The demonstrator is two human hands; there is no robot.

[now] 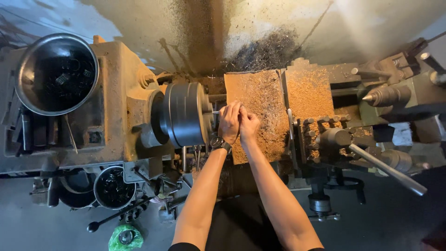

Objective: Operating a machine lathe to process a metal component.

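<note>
Steel chuck (183, 114) of a rusty lathe (116, 102) sits left of both hands, a small workpiece (215, 112) sticking out of its face. Left hand (229, 122), watch (218, 142) on wrist, has fingers curled together, tips right at the workpiece; contact too small to tell. Right hand (249, 124) presses against the left, fingers bunched; what it pinches cannot be told. Brown swarf covers the plate (265, 93) behind the hands. Metal bowl (56, 73) of parts sits on the headstock, far left.

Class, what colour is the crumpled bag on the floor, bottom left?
Bright green bag, seen in the head view.
</note>
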